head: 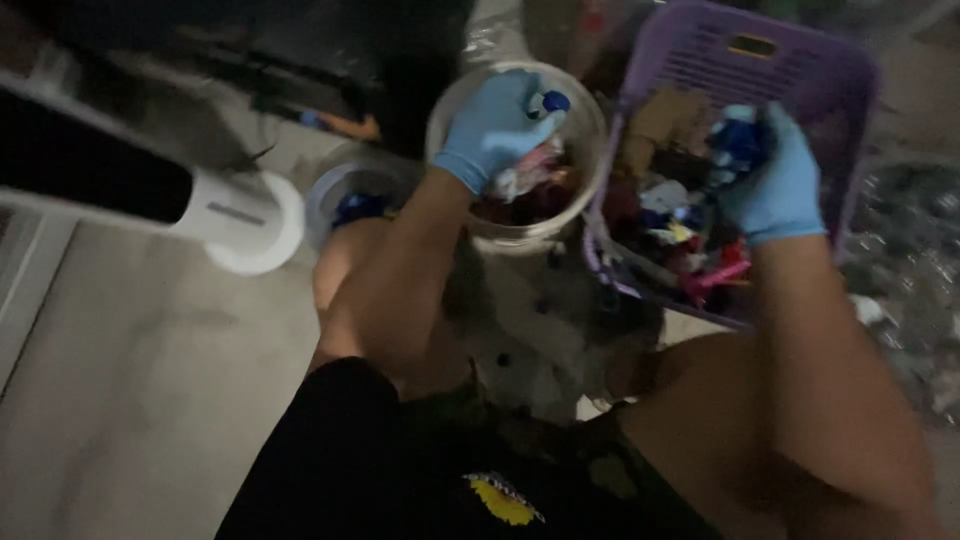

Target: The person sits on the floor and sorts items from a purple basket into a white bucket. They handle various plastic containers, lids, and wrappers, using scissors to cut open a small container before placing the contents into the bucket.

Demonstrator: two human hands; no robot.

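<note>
left hand [497, 128] over clear tub [590, 125], right hand [775, 185] in purple basket [840, 75]

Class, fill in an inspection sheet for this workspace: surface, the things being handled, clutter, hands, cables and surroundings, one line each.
Surface: pale, smooth floor, dimly lit.
Things being handled: clear round tub with mixed small pieces; purple basket full of mixed coloured pieces.
Clutter: second round tub holding something blue; crumpled clear plastic on the right.
Hands: both in blue gloves; left hand over the clear tub, holding a small blue-and-white piece; right hand in the basket, fingers closed on a blue piece.
Cables: nothing seen.
Surroundings: white and black tube-shaped appliance on the left; dark objects behind, too blurred to tell.
</note>
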